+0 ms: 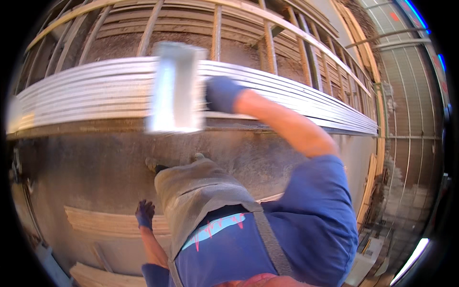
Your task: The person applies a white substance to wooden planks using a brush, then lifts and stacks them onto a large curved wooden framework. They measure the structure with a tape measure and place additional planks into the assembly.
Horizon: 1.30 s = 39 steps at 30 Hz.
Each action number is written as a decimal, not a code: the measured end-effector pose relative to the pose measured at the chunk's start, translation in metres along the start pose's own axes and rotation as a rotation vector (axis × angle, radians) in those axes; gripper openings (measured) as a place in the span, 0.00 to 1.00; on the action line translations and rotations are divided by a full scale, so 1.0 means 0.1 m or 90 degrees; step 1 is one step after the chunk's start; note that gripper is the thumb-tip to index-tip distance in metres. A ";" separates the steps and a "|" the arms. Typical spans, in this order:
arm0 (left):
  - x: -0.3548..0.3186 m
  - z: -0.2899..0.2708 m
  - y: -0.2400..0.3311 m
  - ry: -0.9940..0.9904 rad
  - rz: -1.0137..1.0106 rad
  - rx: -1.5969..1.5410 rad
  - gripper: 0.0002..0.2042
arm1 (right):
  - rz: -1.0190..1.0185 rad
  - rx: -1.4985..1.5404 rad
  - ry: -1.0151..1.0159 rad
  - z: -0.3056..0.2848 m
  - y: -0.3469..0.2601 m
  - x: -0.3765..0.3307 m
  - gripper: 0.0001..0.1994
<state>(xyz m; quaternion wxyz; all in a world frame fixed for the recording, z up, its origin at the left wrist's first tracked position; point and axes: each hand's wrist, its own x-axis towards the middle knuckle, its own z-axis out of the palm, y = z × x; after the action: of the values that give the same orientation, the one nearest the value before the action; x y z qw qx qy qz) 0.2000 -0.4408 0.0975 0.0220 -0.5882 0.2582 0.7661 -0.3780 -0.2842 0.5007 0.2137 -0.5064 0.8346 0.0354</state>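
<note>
My right hand [224,94], in a dark blue glove, is stretched forward and closed at the right side of a pale, open rectangular box [186,91]. The box is smeared by motion, so its material is hard to tell; its hollow inside shows. Behind and below it lies a stack of long, shiny metal profiles [110,91], running from left to right. Down by my left side, my left hand [145,213] hangs in a dark glove with its fingers loosely apart, holding nothing. It is near some wooden boards [114,222] on the floor.
Beyond the metal stack stands a wooden frame with upright slats [217,33], with long planks [177,24] behind it. To the right rises a wire mesh fence [411,105]. More boards [103,275] lie at the lower left. Concrete floor [86,167] surrounds my feet.
</note>
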 end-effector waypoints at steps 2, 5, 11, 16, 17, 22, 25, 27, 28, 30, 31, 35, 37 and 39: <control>-0.03 0.13 -0.17 -0.031 0.007 0.066 0.25 | 0.057 -0.034 0.004 0.26 0.82 -0.86 0.09; -0.37 0.77 -0.11 0.013 -0.058 0.095 0.23 | 0.241 0.323 0.176 0.82 1.93 -2.28 0.12; -0.06 0.25 -1.19 -0.053 -0.164 0.023 0.20 | 0.455 -0.014 0.048 1.12 3.49 -4.31 0.16; -0.55 0.73 -0.54 0.061 -0.147 0.163 0.24 | 0.484 -0.368 -0.252 1.11 4.37 -4.57 0.17; -0.64 0.77 -0.52 0.068 -0.143 0.120 0.24 | 0.546 -0.317 -0.175 1.28 4.41 -4.50 0.18; -0.77 0.45 -0.72 0.108 -0.188 0.083 0.23 | 0.479 -0.106 0.032 0.64 2.85 -3.45 0.15; -0.70 0.29 -0.49 0.108 -0.189 0.113 0.22 | 0.263 -0.006 0.120 0.59 2.41 -2.95 0.14; -0.65 0.15 -0.25 0.097 -0.155 0.096 0.22 | 0.182 0.016 0.127 0.49 1.88 -2.27 0.14; -0.69 0.19 -0.14 0.088 -0.140 0.086 0.21 | 0.153 0.131 0.152 0.39 1.70 -1.92 0.15; -0.53 -0.12 0.03 0.097 -0.123 0.031 0.20 | 0.089 0.248 0.142 0.20 1.21 -1.14 0.17; -0.50 -0.27 0.16 0.100 -0.112 0.005 0.20 | 0.064 0.240 0.110 0.03 0.80 -0.74 0.19; -0.28 -1.09 0.76 0.104 -0.058 -0.171 0.17 | -0.121 0.001 0.080 -0.43 -0.70 0.89 0.17; -0.09 -1.36 1.01 0.107 -0.023 -0.251 0.17 | -0.155 -0.062 0.099 -0.63 -1.37 1.65 0.15; -0.01 -1.70 1.52 0.130 0.020 -0.264 0.18 | -0.187 -0.038 0.134 -0.75 -2.10 2.40 0.14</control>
<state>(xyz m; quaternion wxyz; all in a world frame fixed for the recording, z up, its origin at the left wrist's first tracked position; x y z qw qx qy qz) 0.3002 -0.6440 0.1251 -0.1378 -0.6506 0.1055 0.7393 -0.3162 -0.6061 0.5073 0.1129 -0.6300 0.7679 -0.0246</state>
